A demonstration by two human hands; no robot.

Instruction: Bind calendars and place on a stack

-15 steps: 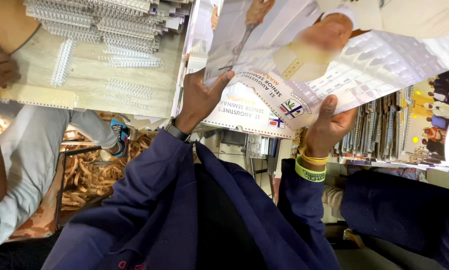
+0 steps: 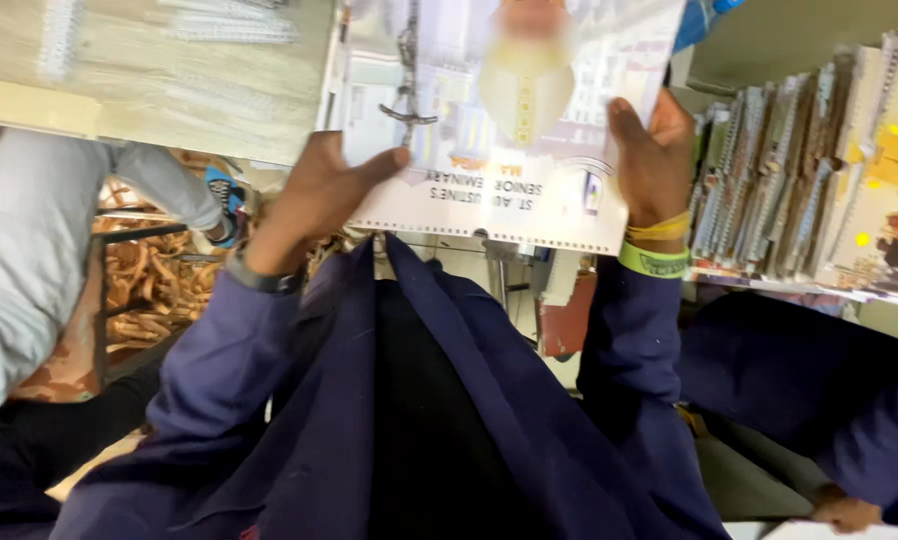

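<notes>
- At the upper middle of the frame we hold a printed calendar sheet (image 2: 509, 190), its punched edge running along the side nearest our body.
- Our left hand (image 2: 314, 200) grips the sheet's left side, the thumb laid on the printed face and the other fingers hidden behind it, so we cannot tell how tightly they close.
- Our right hand (image 2: 654, 160) clasps the right side, the thumb pressed on the front, with yellow and green wristbands (image 2: 654, 250) just below it.
- We judge the step in hand to be squaring or positioning this sheet by its punched edge; the next move seems to call for keeping both sides level so the row of holes stays straight.
- Beyond the sheet, at the upper left, lies a pale wooden worktable (image 2: 149, 90) with white binding coils (image 2: 229, 25) on it.
- At the right a stack of spiral-bound books (image 2: 799, 170) stands on edge, close beside our right hand.
- Lower left shows another person's grey sleeve (image 2: 39, 240) and a heap of golden-brown scrap (image 2: 159, 290) under the table.
- Another dark blue sleeve (image 2: 819, 380) fills the lower right.
</notes>
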